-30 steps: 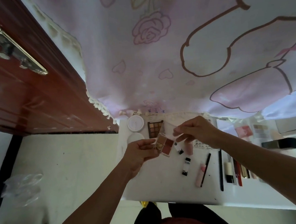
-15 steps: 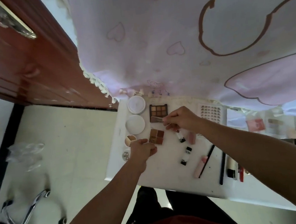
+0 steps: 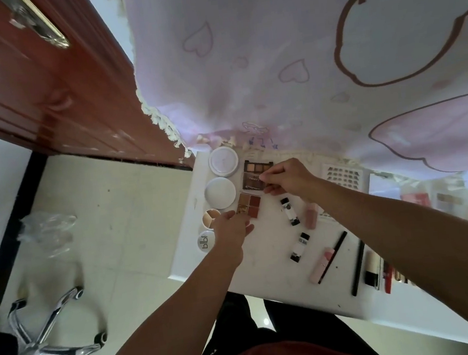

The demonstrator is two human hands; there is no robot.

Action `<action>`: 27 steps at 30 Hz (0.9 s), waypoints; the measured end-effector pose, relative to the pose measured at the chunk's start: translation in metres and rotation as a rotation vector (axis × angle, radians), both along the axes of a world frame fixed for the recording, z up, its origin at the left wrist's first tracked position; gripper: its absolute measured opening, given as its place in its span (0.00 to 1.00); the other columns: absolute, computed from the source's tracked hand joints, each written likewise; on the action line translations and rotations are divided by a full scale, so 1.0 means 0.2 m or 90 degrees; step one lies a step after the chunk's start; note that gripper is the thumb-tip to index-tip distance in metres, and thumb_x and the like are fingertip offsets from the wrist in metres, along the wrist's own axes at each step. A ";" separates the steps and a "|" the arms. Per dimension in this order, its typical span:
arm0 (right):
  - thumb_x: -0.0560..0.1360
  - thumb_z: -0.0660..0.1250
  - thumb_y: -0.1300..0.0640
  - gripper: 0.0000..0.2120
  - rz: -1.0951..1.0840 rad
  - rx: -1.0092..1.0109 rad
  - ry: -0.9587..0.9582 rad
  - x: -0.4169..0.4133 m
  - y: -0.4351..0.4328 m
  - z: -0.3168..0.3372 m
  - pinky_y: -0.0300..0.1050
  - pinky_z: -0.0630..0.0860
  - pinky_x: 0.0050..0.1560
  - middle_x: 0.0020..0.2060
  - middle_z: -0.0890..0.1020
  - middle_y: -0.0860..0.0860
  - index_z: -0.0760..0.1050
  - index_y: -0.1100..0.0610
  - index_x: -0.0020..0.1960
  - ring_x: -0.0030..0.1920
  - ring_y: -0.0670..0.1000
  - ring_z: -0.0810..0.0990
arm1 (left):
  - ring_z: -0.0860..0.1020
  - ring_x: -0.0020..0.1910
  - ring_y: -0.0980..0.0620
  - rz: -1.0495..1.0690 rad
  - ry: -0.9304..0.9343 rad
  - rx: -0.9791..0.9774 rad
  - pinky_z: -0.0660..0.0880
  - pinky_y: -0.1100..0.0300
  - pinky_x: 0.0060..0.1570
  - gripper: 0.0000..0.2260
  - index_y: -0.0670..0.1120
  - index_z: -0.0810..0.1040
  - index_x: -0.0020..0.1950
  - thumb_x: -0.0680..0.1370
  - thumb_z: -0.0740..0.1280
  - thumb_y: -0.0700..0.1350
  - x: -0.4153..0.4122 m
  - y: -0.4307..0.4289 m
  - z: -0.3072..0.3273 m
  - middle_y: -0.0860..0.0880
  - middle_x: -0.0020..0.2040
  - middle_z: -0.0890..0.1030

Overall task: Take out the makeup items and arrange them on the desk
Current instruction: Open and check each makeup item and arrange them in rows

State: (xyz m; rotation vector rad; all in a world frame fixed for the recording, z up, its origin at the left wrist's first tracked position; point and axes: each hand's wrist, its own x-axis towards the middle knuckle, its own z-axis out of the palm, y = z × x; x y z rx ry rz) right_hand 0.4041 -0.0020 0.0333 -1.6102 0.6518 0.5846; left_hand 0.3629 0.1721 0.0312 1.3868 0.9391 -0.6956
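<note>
On the white bench point(image 3: 264, 271), pencils and a pink tube point(image 3: 320, 266) lie by the near edge. Farther in, the left hand point(image 3: 232, 230) touches the near edge of the four-pan palette point(image 3: 250, 205), which lies flat near the left edge; I cannot tell whether it grips. Beyond, the right hand point(image 3: 287, 178) pinches a tinted lid point(image 3: 253, 181) over the dark palette point(image 3: 256, 167) by the far edge.

Both hands are reaching to palettes on a white desk point(image 3: 270, 274).
Left hand point(image 3: 233, 230) is touching the four-pan palette's point(image 3: 250, 205) near edge; right hand point(image 3: 287, 178) is pinching the larger palette point(image 3: 253, 179) beyond.
</note>
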 end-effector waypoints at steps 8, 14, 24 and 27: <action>0.74 0.74 0.59 0.05 0.014 -0.039 -0.015 0.00 0.02 0.00 0.44 0.83 0.43 0.42 0.85 0.60 0.82 0.58 0.49 0.43 0.56 0.86 | 0.73 0.35 0.47 -0.028 0.028 0.000 0.79 0.53 0.42 0.06 0.39 0.71 0.42 0.75 0.64 0.30 0.00 0.02 0.04 0.43 0.38 0.73; 0.76 0.71 0.59 0.08 -0.011 -0.082 -0.015 -0.01 0.01 -0.02 0.44 0.83 0.40 0.44 0.84 0.59 0.81 0.60 0.54 0.41 0.54 0.85 | 0.73 0.32 0.48 -0.050 0.033 -0.009 0.79 0.55 0.36 0.04 0.38 0.72 0.46 0.75 0.64 0.30 0.00 0.03 0.06 0.44 0.37 0.72; 0.77 0.70 0.58 0.04 0.028 -0.160 -0.036 -0.08 0.03 -0.04 0.42 0.82 0.37 0.39 0.84 0.56 0.82 0.58 0.49 0.35 0.49 0.84 | 0.73 0.30 0.48 -0.080 0.050 -0.014 0.77 0.57 0.34 0.08 0.39 0.70 0.39 0.76 0.61 0.29 -0.01 0.04 0.07 0.44 0.34 0.71; 0.78 0.69 0.58 0.03 0.058 -0.155 -0.018 -0.09 0.03 -0.03 0.42 0.81 0.36 0.38 0.85 0.55 0.82 0.56 0.47 0.35 0.49 0.84 | 0.73 0.30 0.48 -0.101 0.052 -0.003 0.78 0.56 0.35 0.07 0.39 0.71 0.40 0.75 0.62 0.29 -0.04 0.06 0.07 0.44 0.34 0.71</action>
